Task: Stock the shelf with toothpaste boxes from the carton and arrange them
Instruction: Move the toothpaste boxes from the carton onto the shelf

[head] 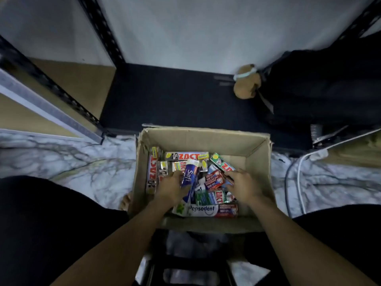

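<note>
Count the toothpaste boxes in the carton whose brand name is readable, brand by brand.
Zact boxes: 4
Pepsodent box: 1
Safi box: 1
Total: 6; the rest are too hidden or blurred to read.

The marbled floor (61, 159) carries the open carton (206, 139), a dark mat (175, 96) and white cables (298, 178).

Matt cardboard, glossy cartons

The brown corrugated cardboard carton (206, 139) looks dull and rough-edged. The printed card toothpaste boxes (204, 210) in it shine, some silvery. The white-grey marbled floor (61, 157) looks smooth, the black perforated shelf upright (61, 93) is metal, and the brown toy (246, 85) is plush.
</note>
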Demonstrator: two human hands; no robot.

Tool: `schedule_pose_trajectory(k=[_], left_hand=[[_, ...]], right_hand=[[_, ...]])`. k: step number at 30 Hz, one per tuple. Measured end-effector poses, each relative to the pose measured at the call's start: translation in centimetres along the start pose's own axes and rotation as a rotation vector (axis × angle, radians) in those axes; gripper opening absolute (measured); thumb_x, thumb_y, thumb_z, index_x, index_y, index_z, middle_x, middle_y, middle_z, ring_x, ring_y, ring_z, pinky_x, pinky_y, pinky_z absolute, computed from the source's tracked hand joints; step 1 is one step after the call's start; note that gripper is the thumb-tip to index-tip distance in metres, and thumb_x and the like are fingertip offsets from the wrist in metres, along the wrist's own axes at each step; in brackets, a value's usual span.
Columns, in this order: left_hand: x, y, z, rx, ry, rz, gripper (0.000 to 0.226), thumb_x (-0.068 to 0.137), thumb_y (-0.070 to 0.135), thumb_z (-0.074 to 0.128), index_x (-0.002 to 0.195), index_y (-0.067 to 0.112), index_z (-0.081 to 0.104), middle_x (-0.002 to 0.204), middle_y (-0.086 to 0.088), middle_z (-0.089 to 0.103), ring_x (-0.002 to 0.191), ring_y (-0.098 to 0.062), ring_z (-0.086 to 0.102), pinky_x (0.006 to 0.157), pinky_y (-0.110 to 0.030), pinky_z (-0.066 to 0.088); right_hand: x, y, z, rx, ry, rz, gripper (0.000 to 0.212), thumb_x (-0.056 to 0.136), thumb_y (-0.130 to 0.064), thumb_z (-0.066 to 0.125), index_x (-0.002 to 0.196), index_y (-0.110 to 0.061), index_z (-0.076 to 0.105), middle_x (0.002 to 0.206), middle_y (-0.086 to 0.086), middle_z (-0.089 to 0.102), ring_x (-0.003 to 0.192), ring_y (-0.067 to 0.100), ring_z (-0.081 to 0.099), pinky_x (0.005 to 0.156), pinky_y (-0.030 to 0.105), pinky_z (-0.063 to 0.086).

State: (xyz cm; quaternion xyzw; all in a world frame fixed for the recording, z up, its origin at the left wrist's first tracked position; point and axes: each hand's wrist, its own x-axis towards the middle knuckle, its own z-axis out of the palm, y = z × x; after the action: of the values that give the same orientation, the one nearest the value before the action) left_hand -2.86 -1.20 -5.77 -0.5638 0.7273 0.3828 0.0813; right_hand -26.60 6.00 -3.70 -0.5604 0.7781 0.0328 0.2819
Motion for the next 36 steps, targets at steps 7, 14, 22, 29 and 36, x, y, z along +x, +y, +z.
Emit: schedule_pose_trajectory(k=[7, 14, 22, 29, 36], left_hand=[[1.0, -1.5, 5.2, -0.212, -0.063, -0.164, 0.069, 0.094, 0.041, 0.064, 0.15, 0.018, 0.03, 0.125, -0.01, 0.063, 0.102, -0.026, 0.065, 0.082, -0.035, 0.054], [1.2, -1.3, 6.3, -0.416, -0.031, -0.19, 0.057, 0.098, 0.038, 0.057, 0.144, 0.014, 0.035, 0.125, -0.011, 0.066, 0.097, -0.02, 0.066, 0.061, -0.02, 0.045], [1.9, -1.8, 5.8, -0.523, -0.046, -0.211, 0.041, 0.093, 0.027, 0.067, 0.123, 0.014, 0.043, 0.118, -0.006, 0.061, 0.096, -0.021, 0.063, 0.073, -0.032, 0.055], [1.5, -1.8, 5.4, -0.611, 0.005, -0.204, 0.029, 0.09, 0.015, 0.071, 0.102, 0.014, 0.044, 0.112, -0.005, 0.061, 0.107, -0.026, 0.064, 0.075, -0.035, 0.058], [0.8, -1.4, 3.3, -0.654, -0.007, -0.194, 0.036, 0.092, 0.02, 0.068, 0.123, 0.016, 0.05, 0.128, -0.007, 0.061, 0.114, -0.024, 0.061, 0.079, -0.031, 0.054]], right_hand=[[0.3, 2.4, 4.0, 0.067, -0.213, 0.119, 0.045, 0.09, -0.036, 0.063, 0.134, -0.03, 0.056, 0.132, 0.004, 0.058, 0.116, 0.022, 0.056, 0.094, 0.038, 0.051], [1.1, 2.5, 5.4, -0.061, -0.173, 0.146, 0.039, 0.089, -0.04, 0.062, 0.125, -0.026, 0.054, 0.131, 0.002, 0.058, 0.129, 0.026, 0.042, 0.104, 0.046, 0.042], [1.2, 2.5, 5.6, -0.164, -0.25, 0.116, 0.056, 0.087, -0.048, 0.062, 0.139, -0.033, 0.045, 0.141, 0.004, 0.048, 0.133, 0.028, 0.036, 0.109, 0.049, 0.026], [0.2, 2.3, 6.0, 0.062, -0.351, 0.14, 0.046, 0.085, -0.035, 0.07, 0.125, -0.02, 0.053, 0.129, 0.002, 0.056, 0.116, 0.02, 0.055, 0.098, 0.04, 0.049], [-1.1, 1.2, 3.5, 0.078, -0.304, 0.045, 0.044, 0.089, -0.036, 0.066, 0.128, -0.022, 0.053, 0.13, 0.001, 0.058, 0.115, 0.019, 0.056, 0.096, 0.034, 0.049]])
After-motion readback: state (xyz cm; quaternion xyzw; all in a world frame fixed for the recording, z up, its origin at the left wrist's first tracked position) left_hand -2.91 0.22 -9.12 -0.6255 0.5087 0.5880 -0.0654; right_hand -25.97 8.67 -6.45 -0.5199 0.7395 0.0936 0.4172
